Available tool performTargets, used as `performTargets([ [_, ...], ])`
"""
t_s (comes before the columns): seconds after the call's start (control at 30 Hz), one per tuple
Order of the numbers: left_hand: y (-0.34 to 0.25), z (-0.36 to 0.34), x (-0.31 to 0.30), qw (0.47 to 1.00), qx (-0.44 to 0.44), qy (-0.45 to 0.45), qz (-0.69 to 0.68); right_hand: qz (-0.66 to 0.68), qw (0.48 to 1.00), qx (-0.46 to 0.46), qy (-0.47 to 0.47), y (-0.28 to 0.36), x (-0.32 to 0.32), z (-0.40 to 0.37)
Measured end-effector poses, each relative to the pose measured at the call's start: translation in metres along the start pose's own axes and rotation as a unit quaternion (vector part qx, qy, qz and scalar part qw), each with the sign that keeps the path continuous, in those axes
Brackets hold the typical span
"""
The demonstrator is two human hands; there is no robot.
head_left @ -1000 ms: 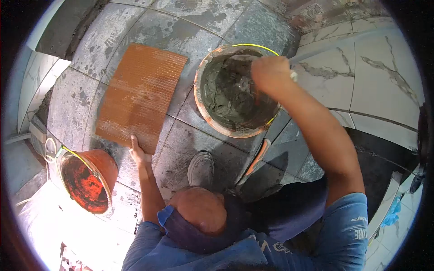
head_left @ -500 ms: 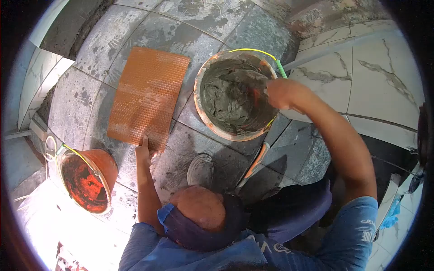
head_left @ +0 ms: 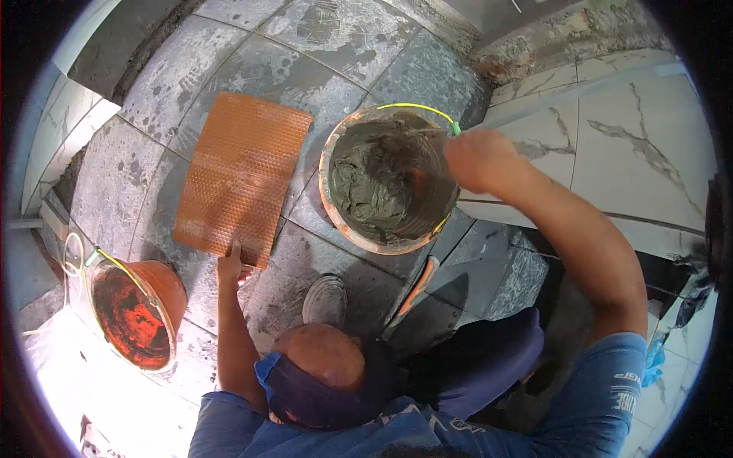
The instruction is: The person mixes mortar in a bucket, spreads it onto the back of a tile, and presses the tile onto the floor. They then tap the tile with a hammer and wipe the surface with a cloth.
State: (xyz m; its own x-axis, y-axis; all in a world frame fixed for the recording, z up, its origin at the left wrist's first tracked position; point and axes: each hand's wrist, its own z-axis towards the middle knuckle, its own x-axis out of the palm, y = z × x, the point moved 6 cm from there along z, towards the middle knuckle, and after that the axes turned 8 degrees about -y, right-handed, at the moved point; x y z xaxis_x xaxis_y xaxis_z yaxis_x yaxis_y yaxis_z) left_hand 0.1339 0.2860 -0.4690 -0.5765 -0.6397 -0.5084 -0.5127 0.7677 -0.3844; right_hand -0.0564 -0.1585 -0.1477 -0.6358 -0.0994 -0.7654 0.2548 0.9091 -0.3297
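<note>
My left hand [head_left: 230, 266] grips the near edge of a brown rectangular tile [head_left: 244, 172], its thumb on top of the studded upper face. The tile is held out over the grey floor. At the right side of a large bucket [head_left: 327, 187] my right hand [head_left: 481, 160] is closed in a fist, blurred by motion. From it a grey, mortar-smeared edge that looks like a trowel [head_left: 424, 132] reaches into the bucket; its handle is hidden by my fingers. Wet grey mortar [head_left: 366, 179] lies inside the bucket, heaped toward the left.
A smaller orange bucket [head_left: 164, 286] with reddish residue stands tilted at lower left. A long orange-edged tool [head_left: 418, 290] lies beside my bent knee [head_left: 321, 355] and shoe [head_left: 324, 299]. Marble-patterned wall tiles [head_left: 634, 145] rise at right. Smeared grey tiles [head_left: 305, 46] cover the floor.
The view has shifted slightly, so the buckets and tile sit a little lower and further left. My right hand stays by the bucket's right rim, and my left hand keeps its hold on the tile.
</note>
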Motion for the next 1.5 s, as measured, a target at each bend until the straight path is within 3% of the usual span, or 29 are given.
performTargets([
  [0.07,-0.009,-0.012,-0.004,0.999,-0.005,-0.017,0.038,-0.034,0.999,0.013,-0.014,0.000,-0.014,-0.020],
  [0.13,-0.034,-0.026,-0.014,0.966,0.091,-0.075,0.230,-0.065,0.997,0.030,-0.030,-0.004,-0.018,-0.027],
  [0.17,-0.051,-0.036,-0.013,0.945,0.109,-0.064,0.301,-0.075,0.995,0.020,-0.060,-0.005,-0.022,-0.028],
  [0.2,-0.076,-0.045,0.009,0.865,0.310,-0.087,0.385,-0.083,0.993,0.008,-0.086,-0.004,-0.023,-0.029],
  [0.27,-0.126,-0.106,0.050,0.925,0.369,0.028,0.087,-0.065,0.992,0.019,-0.107,0.002,-0.013,-0.019],
  [0.3,-0.151,-0.137,0.070,0.918,0.380,0.102,-0.051,-0.047,0.989,0.031,-0.137,0.005,-0.008,-0.009],
  [0.33,-0.161,-0.145,0.102,0.874,0.453,0.134,-0.114,-0.047,0.989,0.032,-0.139,0.009,0.002,0.000],
  [0.4,-0.192,-0.188,0.135,0.856,0.350,0.271,-0.268,-0.016,0.994,0.097,-0.049,0.016,0.037,0.013],
  [0.43,-0.203,-0.189,0.144,0.853,0.354,0.273,-0.270,-0.019,0.993,0.102,-0.052,0.020,0.046,0.018],
  [0.5,-0.202,-0.188,0.160,0.776,0.164,0.349,-0.499,0.052,0.983,0.169,0.039,0.024,0.072,0.008],
  [0.63,-0.216,-0.201,0.160,0.758,0.262,0.356,-0.479,0.027,0.995,0.084,0.035,0.016,0.058,-0.010],
  [0.7,-0.216,-0.215,0.149,0.783,0.424,0.263,-0.372,0.039,0.993,0.115,0.008,0.003,0.035,-0.028],
  [0.73,-0.211,-0.223,0.143,0.791,0.416,0.269,-0.359,0.052,0.992,0.115,0.020,0.001,0.042,-0.036],
  [0.8,-0.232,-0.243,0.127,0.783,0.555,0.172,-0.224,0.089,0.987,0.115,-0.067,-0.013,0.044,-0.038],
  [0.93,-0.243,-0.255,0.128,0.788,0.549,0.178,-0.214,0.146,0.977,0.151,-0.046,-0.016,0.134,-0.013],
  [0.97,-0.241,-0.256,0.130,0.784,0.561,0.171,-0.204,0.088,0.994,-0.067,-0.012,0.000,0.185,0.008],
  [1.0,-0.241,-0.255,0.130,0.785,0.561,0.177,-0.193,0.063,0.983,-0.175,0.007,0.016,0.197,0.005],
  [1.03,-0.241,-0.254,0.127,0.778,0.567,0.183,-0.197,0.043,0.959,-0.281,0.020,0.035,0.191,-0.003],
  [1.07,-0.239,-0.253,0.124,0.772,0.573,0.192,-0.197,0.347,0.921,-0.065,0.166,0.030,0.197,-0.009],
  [1.1,-0.238,-0.249,0.125,0.769,0.568,0.205,-0.209,0.591,0.736,0.159,0.289,0.037,0.199,-0.025],
  [1.13,-0.239,-0.246,0.126,0.770,0.567,0.210,-0.202,0.597,0.730,0.160,0.291,0.049,0.200,-0.028],
  [1.23,-0.241,-0.240,0.121,0.755,0.592,0.204,-0.197,0.765,0.449,0.199,0.416,0.100,0.201,-0.052],
  [1.27,-0.240,-0.240,0.124,0.755,0.591,0.208,-0.192,0.768,0.444,0.200,0.416,0.112,0.202,-0.058],
  [1.33,-0.236,-0.230,0.130,0.799,0.466,0.264,-0.272,0.844,0.245,0.142,0.456,0.146,0.183,-0.069],
  [1.37,-0.236,-0.223,0.131,0.798,0.469,0.263,-0.271,0.845,0.246,0.139,0.454,0.153,0.182,-0.070],
  [1.43,-0.230,-0.209,0.123,0.789,0.510,0.227,-0.258,0.879,0.102,0.081,0.458,0.173,0.165,-0.070],
  [1.47,-0.227,-0.203,0.124,0.789,0.512,0.224,-0.255,0.879,0.102,0.077,0.459,0.179,0.161,-0.068],
  [1.5,-0.225,-0.201,0.123,0.793,0.509,0.217,-0.256,0.899,0.056,0.057,0.431,0.182,0.146,-0.063],
])
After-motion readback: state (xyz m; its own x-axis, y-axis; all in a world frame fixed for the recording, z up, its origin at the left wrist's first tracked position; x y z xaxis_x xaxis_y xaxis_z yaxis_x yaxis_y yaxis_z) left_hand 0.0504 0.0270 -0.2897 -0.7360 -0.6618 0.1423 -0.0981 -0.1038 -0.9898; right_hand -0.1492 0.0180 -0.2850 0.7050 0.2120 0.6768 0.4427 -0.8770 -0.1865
